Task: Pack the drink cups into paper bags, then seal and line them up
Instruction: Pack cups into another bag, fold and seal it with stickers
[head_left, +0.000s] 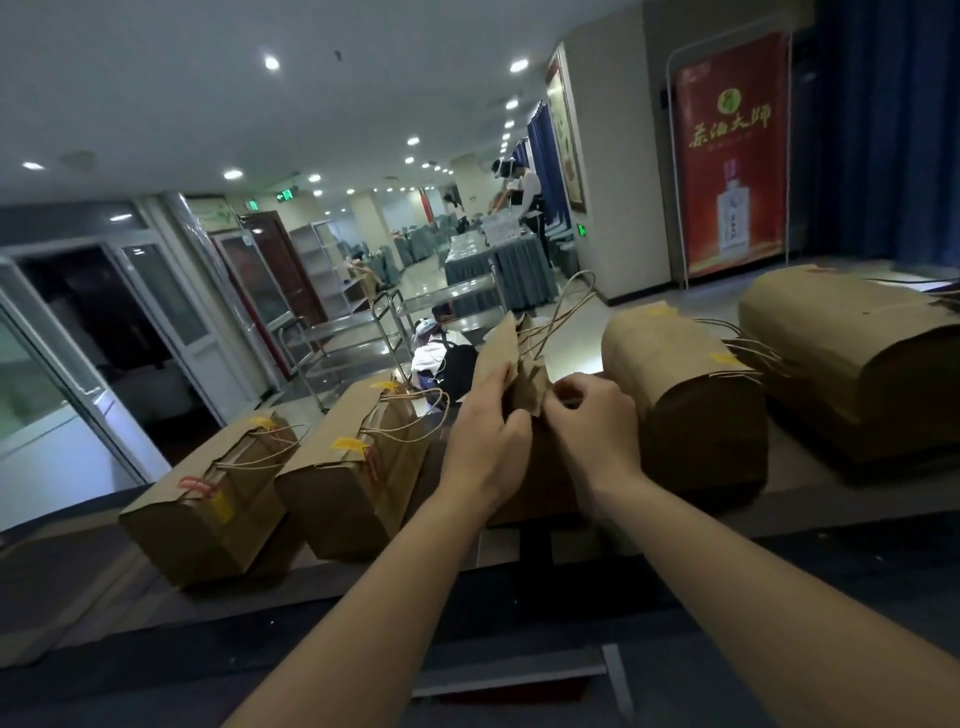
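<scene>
A row of brown paper bags stands on a dark counter (130, 597). The middle bag (506, 343) has its top still upright and its twine handles sticking up. My left hand (488, 441) grips the folded top edge of this bag from the left. My right hand (587, 415) pinches the same top from the right. Two folded bags with yellow stickers stand at the left (208, 514) (353, 483). Two more folded bags stand at the right (696, 395) (862, 358). No drink cups are visible.
Beyond the counter is a hall with metal trolleys (337, 343), a crouching person (441, 358) and standing people at a covered table (498, 260). A red banner (732, 156) stands at the back right. Glass doors are at the left.
</scene>
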